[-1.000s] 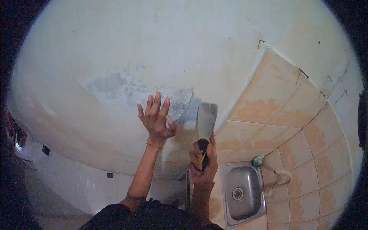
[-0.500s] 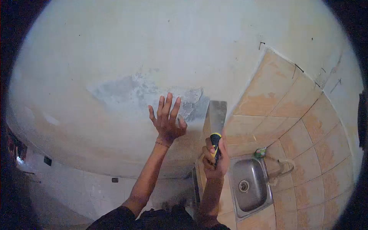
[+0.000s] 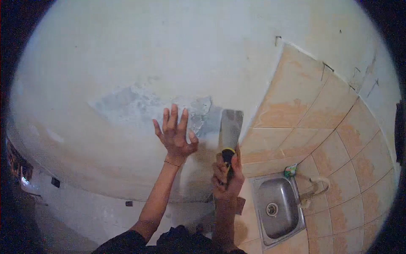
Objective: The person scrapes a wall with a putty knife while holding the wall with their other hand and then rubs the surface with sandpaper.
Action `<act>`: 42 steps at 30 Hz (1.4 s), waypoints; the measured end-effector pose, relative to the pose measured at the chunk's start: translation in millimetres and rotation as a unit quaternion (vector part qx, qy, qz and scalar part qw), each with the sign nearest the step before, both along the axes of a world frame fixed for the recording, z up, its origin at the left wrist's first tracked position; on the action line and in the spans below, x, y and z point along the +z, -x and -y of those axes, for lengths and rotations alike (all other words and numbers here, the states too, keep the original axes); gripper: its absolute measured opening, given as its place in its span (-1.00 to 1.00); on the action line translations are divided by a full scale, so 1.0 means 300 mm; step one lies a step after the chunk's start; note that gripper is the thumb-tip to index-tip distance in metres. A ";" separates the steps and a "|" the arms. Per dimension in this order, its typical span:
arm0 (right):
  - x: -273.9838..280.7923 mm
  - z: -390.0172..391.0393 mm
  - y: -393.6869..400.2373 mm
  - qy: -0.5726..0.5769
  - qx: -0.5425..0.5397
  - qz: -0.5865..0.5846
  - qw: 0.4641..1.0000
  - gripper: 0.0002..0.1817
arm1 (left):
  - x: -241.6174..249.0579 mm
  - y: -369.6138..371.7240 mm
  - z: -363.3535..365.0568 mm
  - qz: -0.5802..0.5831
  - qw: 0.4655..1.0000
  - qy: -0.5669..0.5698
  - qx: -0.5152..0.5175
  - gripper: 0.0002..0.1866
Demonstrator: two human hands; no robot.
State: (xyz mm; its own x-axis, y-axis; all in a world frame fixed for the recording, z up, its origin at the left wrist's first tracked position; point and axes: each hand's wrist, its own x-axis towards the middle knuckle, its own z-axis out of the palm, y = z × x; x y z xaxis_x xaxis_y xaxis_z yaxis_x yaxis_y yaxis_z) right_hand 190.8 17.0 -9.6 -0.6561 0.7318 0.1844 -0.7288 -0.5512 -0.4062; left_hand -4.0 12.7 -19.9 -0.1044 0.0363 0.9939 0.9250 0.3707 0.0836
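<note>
My left hand [image 3: 176,134] lies against the wall [image 3: 169,51] with its fingers spread, at the lower edge of a grey, peeling patch [image 3: 122,103]. To its right, my right hand [image 3: 228,175] is wrapped round the black and yellow handle of a scraper [image 3: 231,129]. The scraper's broad metal blade points up, its edge close to the right end of the patch, where flaking paint [image 3: 201,112] shows a ragged border. A thin bracelet [image 3: 172,163] circles my left wrist.
Peach-patterned tiles [image 3: 292,101] cover the wall at the right, with bent nails [image 3: 327,67] along their top edge. Below them a steel sink [image 3: 277,207] is set in a tiled counter. A green packet [image 3: 290,170] and a pale tap [image 3: 321,184] stand at its far side.
The view has shifted, so wall, sink and both hands appear a little further left or right. My left hand stays spread on the wall; the scraper remains in my right hand, its blade turned slightly.
</note>
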 end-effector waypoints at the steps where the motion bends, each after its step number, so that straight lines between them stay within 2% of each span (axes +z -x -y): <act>1: 0.000 0.002 0.003 -0.006 -0.008 0.009 1.000 -0.44 | 0.007 -0.008 0.006 0.002 1.000 -0.001 -0.004 -0.39; 4: -0.025 -0.008 -0.017 0.018 0.044 -0.010 0.999 -0.41 | 0.019 -0.013 0.004 -0.010 1.000 -0.007 -0.006 -0.39; 7: -0.034 -0.028 -0.024 -0.030 0.046 -0.011 0.998 -0.39 | 0.028 -0.019 -0.010 -0.018 1.000 -0.018 -0.005 -0.39; 10: 0.007 -0.043 -0.046 0.006 0.053 0.041 0.998 -0.38 | 0.022 -0.020 -0.010 -0.014 1.000 -0.020 -0.005 -0.40; 16: -0.019 -0.031 -0.063 0.006 0.057 0.065 0.996 -0.40 | 0.021 -0.013 -0.012 -0.019 1.000 -0.016 0.000 -0.37; 22: -0.019 -0.031 -0.050 0.045 0.063 0.014 0.997 -0.42 | 0.018 -0.020 0.003 -0.012 1.000 -0.005 -0.006 -0.34; 25: -0.068 -0.051 -0.033 -0.021 0.070 -0.036 0.997 -0.43 | 0.025 -0.022 0.002 -0.015 1.000 -0.005 -0.004 -0.35; 28: -0.036 -0.065 -0.026 -0.006 0.106 -0.083 0.991 -0.43 | 0.034 -0.021 0.000 -0.020 1.000 -0.010 0.001 -0.37; 31: 0.017 -0.048 -0.037 -0.005 0.056 0.007 0.998 -0.44 | 0.023 -0.039 -0.001 -0.016 1.000 -0.012 -0.002 -0.38; 34: -0.025 -0.029 -0.046 -0.027 0.021 0.044 0.998 -0.44 | 0.033 -0.025 -0.004 -0.022 1.000 -0.019 0.001 -0.39; 37: -0.027 -0.045 -0.050 -0.054 0.029 0.017 0.998 -0.42 | 0.025 -0.023 -0.007 -0.018 1.000 -0.018 0.004 -0.38; 40: -0.001 -0.036 -0.037 -0.068 -0.023 0.091 0.993 -0.40 | 0.017 -0.034 0.005 -0.009 1.000 -0.012 0.000 -0.37; 42: -0.012 -0.041 -0.046 -0.063 -0.009 0.077 0.995 -0.39 | 0.025 -0.026 0.001 -0.016 1.000 -0.014 -0.004 -0.35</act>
State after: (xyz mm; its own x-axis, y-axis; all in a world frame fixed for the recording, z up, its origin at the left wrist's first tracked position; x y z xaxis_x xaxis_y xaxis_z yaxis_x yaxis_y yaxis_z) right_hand 204.7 29.4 -13.3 -0.6702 0.7214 0.1743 -0.6623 -0.4754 -0.5791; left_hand 3.6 12.4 -12.4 -0.0724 0.0094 0.9973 0.9302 0.3613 0.0641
